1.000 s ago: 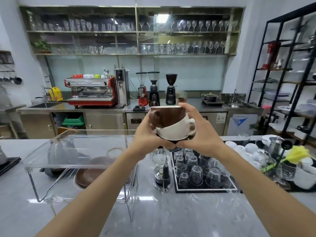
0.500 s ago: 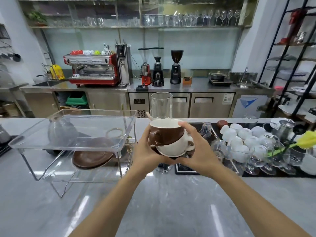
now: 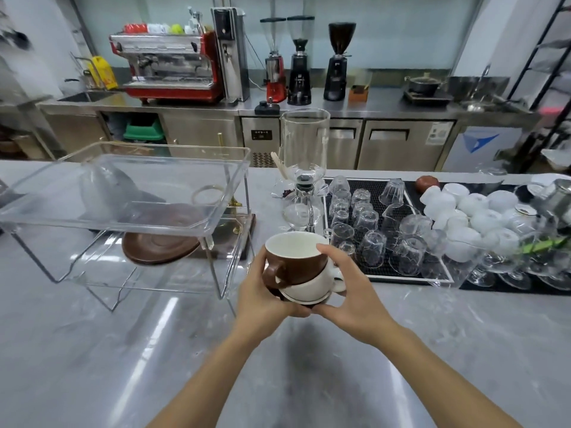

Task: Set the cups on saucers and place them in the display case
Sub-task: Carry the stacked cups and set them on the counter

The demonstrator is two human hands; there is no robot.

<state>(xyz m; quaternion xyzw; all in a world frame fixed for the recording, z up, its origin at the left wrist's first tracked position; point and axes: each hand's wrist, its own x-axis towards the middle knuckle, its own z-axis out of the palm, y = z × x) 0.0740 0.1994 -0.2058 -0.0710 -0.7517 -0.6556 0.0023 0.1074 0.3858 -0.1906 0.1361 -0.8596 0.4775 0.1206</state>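
A: Starting at the far left, the clear display case (image 3: 123, 186) stands on the grey counter (image 3: 92, 350), with a brown saucer (image 3: 160, 248) lying on its lower level and poking out past the front edge.

B: Behind it, on the steel back counter, sits the red espresso machine (image 3: 170, 66). What's in the middle?

A: Both hands are up over the counter, just right of the case. The left hand (image 3: 262, 301) curls its fingers round the near side of a stack of cups, thumb up beside the handle of the brown cup (image 3: 293, 261).

B: And that brown cup sits nested inside a white cup (image 3: 312, 285)?

A: Yes, upright, white inside showing, handle toward the left hand. Something thin and pale rims the bottom of the stack; I can't tell whether it's a saucer.

B: The right hand (image 3: 355, 304)?

A: Wrapped round the far side, fingertips on the brown cup's rim, thumb tucked under the stack. Both hands hold it firmly, clear of the counter.

B: Directly behind stands a glass siphon brewer (image 3: 304, 168).

A: Further right, a black mat (image 3: 386, 273) carries upturned glasses (image 3: 370, 230), then a cluster of upturned white cups (image 3: 469, 211).
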